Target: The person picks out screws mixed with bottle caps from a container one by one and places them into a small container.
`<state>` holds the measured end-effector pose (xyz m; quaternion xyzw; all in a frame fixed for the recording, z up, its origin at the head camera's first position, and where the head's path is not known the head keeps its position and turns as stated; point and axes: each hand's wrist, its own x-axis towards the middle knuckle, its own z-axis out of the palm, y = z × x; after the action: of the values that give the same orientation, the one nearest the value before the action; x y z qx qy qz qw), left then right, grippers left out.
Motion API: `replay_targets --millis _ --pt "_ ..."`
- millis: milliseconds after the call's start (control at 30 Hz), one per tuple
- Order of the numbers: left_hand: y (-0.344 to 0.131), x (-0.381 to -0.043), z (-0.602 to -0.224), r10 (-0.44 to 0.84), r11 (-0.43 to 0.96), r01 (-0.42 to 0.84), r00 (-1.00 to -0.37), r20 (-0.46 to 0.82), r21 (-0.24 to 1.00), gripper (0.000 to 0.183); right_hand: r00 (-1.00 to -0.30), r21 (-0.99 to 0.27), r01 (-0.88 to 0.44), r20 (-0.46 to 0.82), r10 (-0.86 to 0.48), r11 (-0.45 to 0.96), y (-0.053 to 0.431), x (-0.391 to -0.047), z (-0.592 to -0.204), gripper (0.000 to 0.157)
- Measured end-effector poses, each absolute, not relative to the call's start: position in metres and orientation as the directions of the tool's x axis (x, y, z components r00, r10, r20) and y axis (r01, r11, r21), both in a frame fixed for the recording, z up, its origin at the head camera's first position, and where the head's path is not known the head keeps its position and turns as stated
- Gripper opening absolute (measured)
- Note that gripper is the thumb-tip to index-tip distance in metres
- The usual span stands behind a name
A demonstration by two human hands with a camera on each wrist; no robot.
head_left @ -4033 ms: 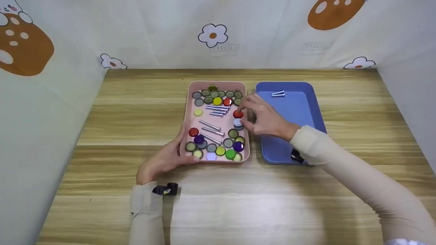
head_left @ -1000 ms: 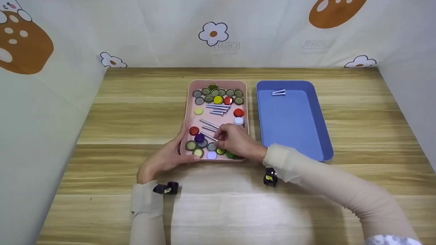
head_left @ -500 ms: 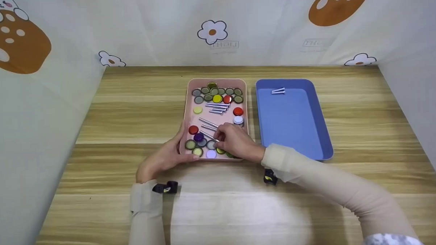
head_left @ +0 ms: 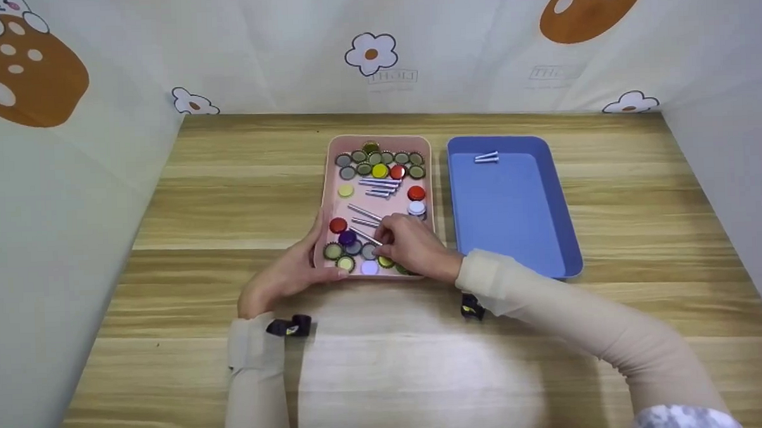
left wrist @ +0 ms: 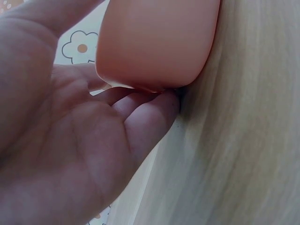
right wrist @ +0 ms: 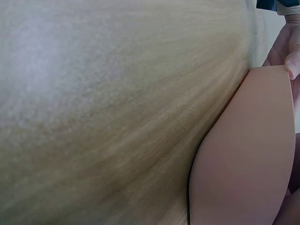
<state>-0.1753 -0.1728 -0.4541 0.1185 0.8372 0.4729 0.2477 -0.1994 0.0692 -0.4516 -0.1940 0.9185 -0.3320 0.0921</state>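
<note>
Currently, left hand (head_left: 288,272) clamped on pink tray (head_left: 399,143).
Partly under the right hand (head_left: 414,243) lies a bolt (head_left: 364,235); whether fingertips pinch it, I cannot tell.

Light wood-grain table (head_left: 216,220), grain running side to side, whitish creased sheet (head_left: 477,58) behind it, pale walls (head_left: 732,94) left and right. Print: dark-outlined white flowers (head_left: 371,53) with brown centres, big brown white-spotted shapes (head_left: 41,93) upper left and upper right, faint boxed lettering (head_left: 393,77) under middle flower and again farther right. Bright glare patch (head_left: 424,364) on near part of table, darker shadow (head_left: 571,385) to its right.
</note>
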Motion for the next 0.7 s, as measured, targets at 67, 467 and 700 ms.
replay_targets --millis 67,467,700 --pt "-0.1725 -0.1755 -0.4537 0.434 0.522 -0.037 -0.849 -0.303 0.852 0.116 -0.909 -0.641 -0.295 -0.040 -0.415 0.708 0.0690 -0.1993 -0.4512 0.018" --pt "-0.1724 -0.1755 -0.4538 0.428 0.556 -0.028 -0.847 -0.315 0.831 0.118 -0.904 -0.641 -0.283 -0.070 -0.422 0.714 0.0690 -0.1996 -0.4502 0.015" --pt "-0.1725 -0.1756 -0.4547 0.417 0.561 -0.037 -0.850 -0.321 0.827 0.119 -0.909 -0.636 -0.270 -0.079 -0.409 0.723 0.0673 -0.1995 -0.4482 0.017"
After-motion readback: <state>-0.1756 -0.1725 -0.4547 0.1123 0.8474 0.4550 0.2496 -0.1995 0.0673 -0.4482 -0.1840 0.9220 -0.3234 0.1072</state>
